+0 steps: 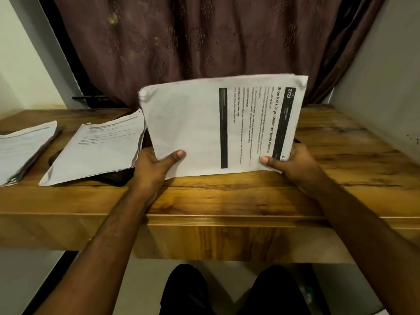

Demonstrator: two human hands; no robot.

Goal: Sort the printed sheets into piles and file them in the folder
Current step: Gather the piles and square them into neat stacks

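A stack of printed sheets (200, 123) stands on its long edge on the wooden table (227, 196), its top page turned sideways with a black header reading 2723. My left hand (154, 164) grips its lower left corner with the thumb on the front. My right hand (291, 162) grips its lower right corner the same way. Left of it a second pile of sheets (95, 151) lies flat over a dark object (113, 177), possibly the folder, mostly hidden. A third pile (22, 146) lies at the far left edge.
A brown patterned curtain (204, 42) hangs right behind the table. White walls close in on both sides. The table's front edge runs across the middle of the view, with my dark-clad legs (227, 292) below it. Bare wood shows to the right of the held stack.
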